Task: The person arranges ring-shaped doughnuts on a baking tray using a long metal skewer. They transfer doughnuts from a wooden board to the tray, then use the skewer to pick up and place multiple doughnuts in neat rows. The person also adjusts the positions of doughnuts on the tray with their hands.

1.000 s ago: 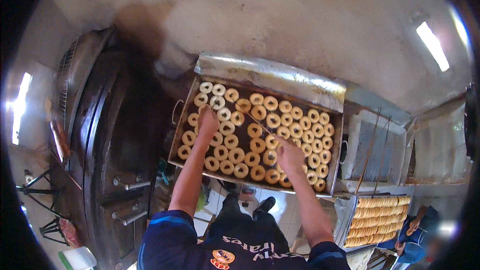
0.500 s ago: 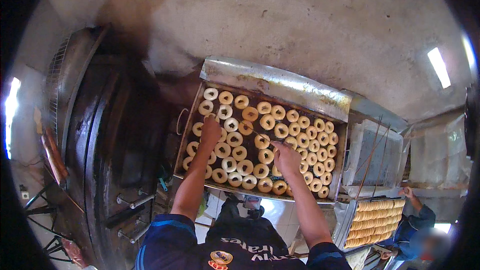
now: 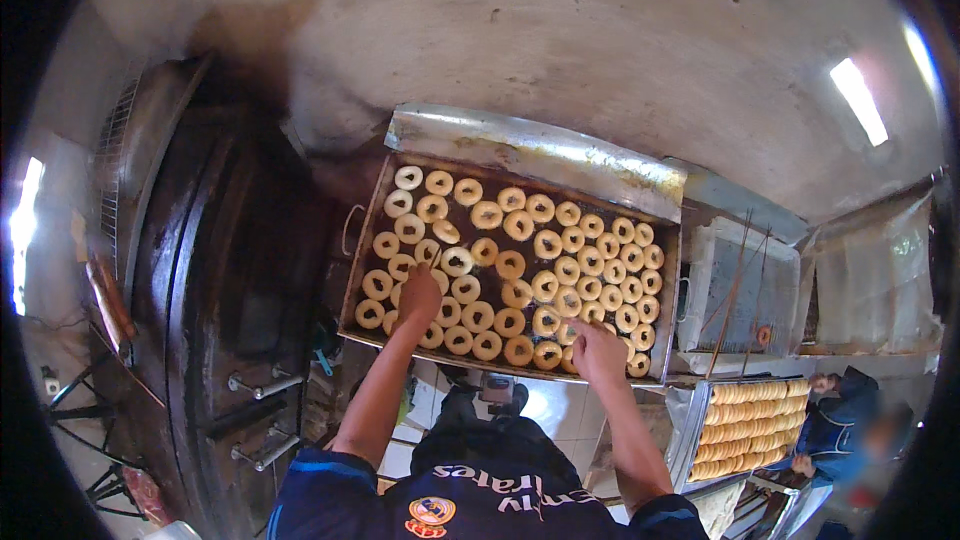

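Observation:
Ring doughnuts [image 3: 518, 226] lie in rows in a wide, shallow metal frying vat [image 3: 365, 242], paler at the left and more golden to the right. Over the left part, my left hand [image 3: 420, 295] is closed on a thin stick [image 3: 436, 256]. Just beyond its tip, one doughnut [image 3: 446, 231] is tilted among the pale ones. My right hand [image 3: 600, 350] is closed above the golden rings near the vat's front right. A thin stick [image 3: 556, 316] appears to reach left from it, faint against the doughnuts.
A black oven [image 3: 240, 270] with metal handles stands left. Right of the vat are a mesh drainer [image 3: 745, 285] with long sticks across it and a tray [image 3: 690, 440] of stacked golden rings. Another person [image 3: 845, 430] is beside that tray. A metal splash guard [image 3: 540, 155] backs the vat.
My right hand has drawn back toward the vat's front right. Near my left hand, a pale doughnut that lay flat now tilts. The whole view has shifted slightly.

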Tool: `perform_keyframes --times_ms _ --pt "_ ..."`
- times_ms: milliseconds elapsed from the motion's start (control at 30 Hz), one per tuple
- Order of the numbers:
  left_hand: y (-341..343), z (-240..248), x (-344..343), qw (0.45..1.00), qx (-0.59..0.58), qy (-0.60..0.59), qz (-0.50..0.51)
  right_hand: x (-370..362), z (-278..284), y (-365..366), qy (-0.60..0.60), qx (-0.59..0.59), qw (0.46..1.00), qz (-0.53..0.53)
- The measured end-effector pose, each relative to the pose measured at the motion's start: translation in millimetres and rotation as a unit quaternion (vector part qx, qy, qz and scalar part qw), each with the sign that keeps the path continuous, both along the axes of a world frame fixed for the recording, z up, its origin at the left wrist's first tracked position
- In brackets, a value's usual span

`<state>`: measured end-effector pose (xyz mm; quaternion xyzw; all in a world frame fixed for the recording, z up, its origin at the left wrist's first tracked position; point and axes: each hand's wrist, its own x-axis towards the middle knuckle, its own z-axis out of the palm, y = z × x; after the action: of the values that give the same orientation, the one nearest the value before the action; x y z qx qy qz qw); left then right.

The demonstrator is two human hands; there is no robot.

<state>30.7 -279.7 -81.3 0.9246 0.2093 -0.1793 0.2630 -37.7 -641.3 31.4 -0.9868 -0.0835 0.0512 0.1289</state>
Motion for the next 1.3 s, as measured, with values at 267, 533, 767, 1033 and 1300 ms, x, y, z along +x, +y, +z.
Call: perform_keyframes --times_ms 267,533,767,1033,1300 --pt "-30.8 -29.2 -41.7 0.998 0.036 -0.023 -0.039 -35.8 15.7 -25.6 0.002 0.018 1.000 -0.008" --pt "-69.5 -40.0 -99.6 0.989 0.037 -0.085 -0.113 -74.1 9.3 -67.3 -0.025 0.044 0.999 0.019" --pt "-88.9 -48.9 -129.8 0.985 0.029 -0.121 -0.120 -96.0 5.4 -95.2 0.024 0.006 0.998 0.054" --pt "-86.5 -46.3 -162.9 0.978 0.020 -0.089 -0.189 -118.7 5.8 -133.9 0.085 -0.003 0.994 0.066" --pt "0.1 27.2 -133.5 0.982 0.044 -0.182 -0.022 -84.2 4.6 -93.5 0.029 0.048 0.997 0.044"
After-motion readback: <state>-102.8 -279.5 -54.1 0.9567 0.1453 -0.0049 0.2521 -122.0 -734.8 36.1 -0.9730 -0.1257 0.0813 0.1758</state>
